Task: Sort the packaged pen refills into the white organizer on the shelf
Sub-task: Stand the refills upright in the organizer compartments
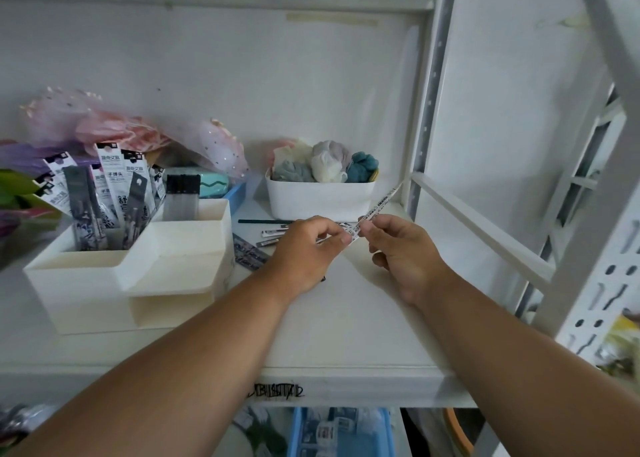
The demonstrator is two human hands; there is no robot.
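A white organizer (173, 259) with several compartments stands at the left of the shelf. Its back left compartment holds several refill packs (104, 193) standing upright, and a clear pack of black refills (182, 193) stands in the back right one. Both hands hold one long narrow refill packet (381, 205) above the shelf. My left hand (308, 248) pinches its lower end. My right hand (405, 248) pinches it just to the right, and the packet slants up to the right. More loose refill packs (251, 248) lie on the shelf behind my left hand.
A white bin (322, 197) of bundled cloth sits at the back of the shelf. Pink and purple mesh bags (138, 131) pile up behind the organizer. The white shelf frame (485, 235) crosses on the right. A blue crate (343, 432) shows on the shelf below.
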